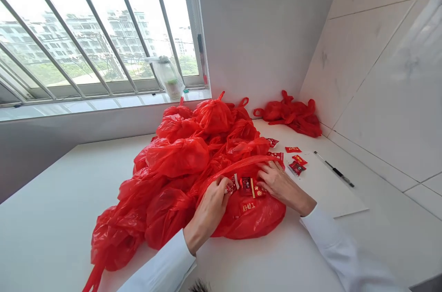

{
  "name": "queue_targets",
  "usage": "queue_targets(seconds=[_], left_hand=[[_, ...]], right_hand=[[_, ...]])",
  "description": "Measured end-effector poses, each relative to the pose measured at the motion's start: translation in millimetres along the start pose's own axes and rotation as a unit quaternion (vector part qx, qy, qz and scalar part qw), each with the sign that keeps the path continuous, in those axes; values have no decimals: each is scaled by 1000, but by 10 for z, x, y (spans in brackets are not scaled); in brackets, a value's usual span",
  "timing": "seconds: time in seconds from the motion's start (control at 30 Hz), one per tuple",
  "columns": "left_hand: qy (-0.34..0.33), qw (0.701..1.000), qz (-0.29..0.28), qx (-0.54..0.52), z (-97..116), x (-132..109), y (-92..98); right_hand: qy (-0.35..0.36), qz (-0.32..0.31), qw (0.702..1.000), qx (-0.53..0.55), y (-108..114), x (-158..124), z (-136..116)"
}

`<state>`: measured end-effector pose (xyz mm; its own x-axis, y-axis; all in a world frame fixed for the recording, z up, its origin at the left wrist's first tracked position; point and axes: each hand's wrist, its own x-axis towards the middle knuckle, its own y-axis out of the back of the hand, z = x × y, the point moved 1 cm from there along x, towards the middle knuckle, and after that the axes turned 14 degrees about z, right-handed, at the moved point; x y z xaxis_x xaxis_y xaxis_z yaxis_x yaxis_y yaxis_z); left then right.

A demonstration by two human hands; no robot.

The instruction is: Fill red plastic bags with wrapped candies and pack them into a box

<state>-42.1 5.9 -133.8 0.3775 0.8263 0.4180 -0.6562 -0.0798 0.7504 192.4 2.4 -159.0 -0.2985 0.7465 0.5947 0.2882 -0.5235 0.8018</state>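
An opened red plastic bag (262, 220) lies in front of me with several small wrapped candies inside. My left hand (210, 204) reaches into its mouth, closed with thumb and fingertips on a red-and-white candy packet (232, 184). From the other side, my right hand (276, 182) bends its fingers inside the bag's rim, pinching at a red candy packet with a gold edge (259, 189). Between the hands sits a dark red candy (246, 185), and below it a bright red packet with yellow lettering (247, 207). Part of the right fingertips is hidden by the packet and bag.
Tied red plastic bags (179, 156) are heaped behind and left. More red bags (293, 114) lie in the corner. Loose candies (297, 167), a black pen (334, 170) and a white sheet (331, 195) are on the right. A wrapped jar (170, 80) stands on the sill.
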Motion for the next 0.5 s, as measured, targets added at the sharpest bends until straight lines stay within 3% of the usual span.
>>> queue_targets(seconds=[0.3, 0.5], left_hand=[[1, 998, 43, 36, 92, -54, -50], [-14, 998, 29, 49, 56, -64, -55]], right_hand=[[-20, 45, 999, 4, -89, 40, -22], [-32, 61, 997, 21, -73, 69, -17]])
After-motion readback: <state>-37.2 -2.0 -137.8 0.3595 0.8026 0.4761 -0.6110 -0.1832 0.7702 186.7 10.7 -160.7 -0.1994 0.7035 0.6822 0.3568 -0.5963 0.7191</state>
